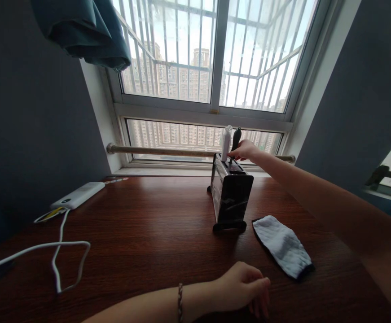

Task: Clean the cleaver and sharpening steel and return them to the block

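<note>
A knife block with black end panels and clear-looking sides stands on the table near the window. My right hand reaches over its top, fingers closed low on the handle of a black-handled utensil. The lower part of that utensil is hidden in the block, so I cannot tell its kind. Just left of it, a white handle in clear wrapping sticks up from the block. My left hand rests near the table's front edge, holding nothing, its fingers loosely bent and thumb apart.
On the brown wooden table, a white cloth with dark edging lies right of the block. A white power bank sits at the left with a white cable. Behind are a metal rail and a barred window.
</note>
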`<state>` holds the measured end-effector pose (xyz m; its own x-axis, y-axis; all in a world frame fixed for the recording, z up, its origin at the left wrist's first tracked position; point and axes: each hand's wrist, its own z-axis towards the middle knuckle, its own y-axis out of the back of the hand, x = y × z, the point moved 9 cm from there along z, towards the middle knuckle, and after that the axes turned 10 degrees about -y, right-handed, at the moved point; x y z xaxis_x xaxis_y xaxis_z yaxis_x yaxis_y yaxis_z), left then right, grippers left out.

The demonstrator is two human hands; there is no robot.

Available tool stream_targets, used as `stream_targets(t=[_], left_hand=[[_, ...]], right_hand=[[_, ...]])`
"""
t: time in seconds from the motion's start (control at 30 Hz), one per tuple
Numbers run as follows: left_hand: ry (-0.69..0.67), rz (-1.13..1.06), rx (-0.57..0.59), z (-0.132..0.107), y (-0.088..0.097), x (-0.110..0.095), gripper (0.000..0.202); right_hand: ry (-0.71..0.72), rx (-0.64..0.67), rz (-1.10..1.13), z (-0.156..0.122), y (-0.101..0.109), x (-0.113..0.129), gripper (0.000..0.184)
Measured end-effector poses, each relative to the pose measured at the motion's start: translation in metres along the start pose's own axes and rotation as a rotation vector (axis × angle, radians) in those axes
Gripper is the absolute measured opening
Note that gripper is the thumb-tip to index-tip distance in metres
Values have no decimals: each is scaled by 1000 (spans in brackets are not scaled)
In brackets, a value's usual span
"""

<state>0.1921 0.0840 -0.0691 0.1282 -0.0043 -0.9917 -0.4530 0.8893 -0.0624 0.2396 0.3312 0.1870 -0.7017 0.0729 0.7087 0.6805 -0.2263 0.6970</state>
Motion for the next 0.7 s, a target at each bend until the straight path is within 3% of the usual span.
stream_targets(t=[0.23,0.43,0.7], left_hand=[[9,10,-9,-1,0,-1,55],[20,9,-12,0,0,0,55],[29,8,-22,-2,0,-5,54]], right_hand=[[113,-187,-332,1,5,8,50],[133,-221,-429,-7,0,5,51],[199,-193,-401,-9,-5,2,48]])
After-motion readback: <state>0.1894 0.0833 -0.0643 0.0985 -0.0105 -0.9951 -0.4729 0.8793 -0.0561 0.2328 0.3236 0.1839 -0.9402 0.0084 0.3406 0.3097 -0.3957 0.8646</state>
